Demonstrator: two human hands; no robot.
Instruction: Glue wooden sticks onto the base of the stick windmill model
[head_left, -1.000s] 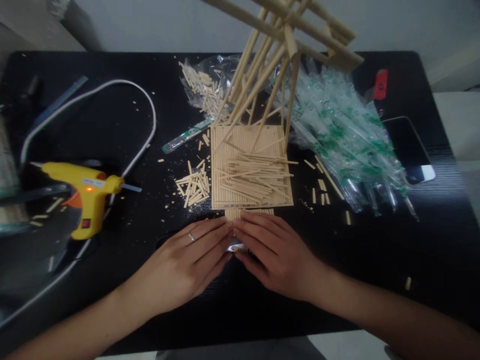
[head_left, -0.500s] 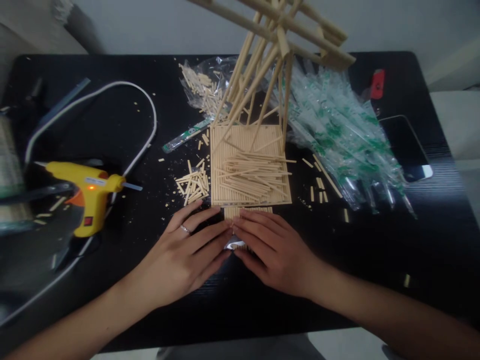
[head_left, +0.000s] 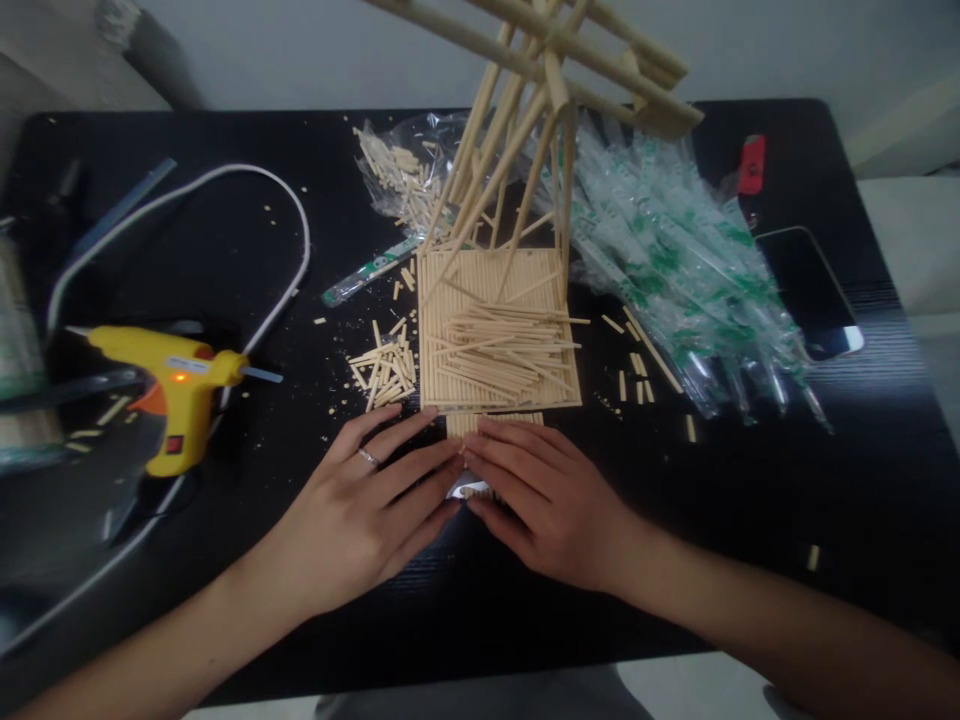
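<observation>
Both hands meet at a small panel of wooden sticks laid side by side (head_left: pixel 461 426), near the front of the table. My left hand (head_left: pixel 364 510), with a ring on one finger, has its fingertips pressed to the panel's left part. Over the right part curve the fingers of my right hand (head_left: pixel 551 500), its thumb at the near edge. A shiny clear and white piece (head_left: pixel 461 490) shows between the thumbs; the fingers hide most of it. Just beyond lies a larger square stick board (head_left: pixel 495 280) with a pile of loose sticks (head_left: pixel 502 350) on it.
A yellow glue gun (head_left: pixel 184 400) with a lit orange light and white cord (head_left: pixel 259 170) lies left. A tall stick frame (head_left: pixel 517 110) rises behind the board. Short cut sticks (head_left: pixel 386 370), plastic-wrapped chopsticks (head_left: pixel 675 250), a phone (head_left: pixel 810 290) and a red object (head_left: pixel 751 165) surround it.
The view has shifted very slightly. Both hands keep their place on the small panel, and nothing else has visibly moved.
</observation>
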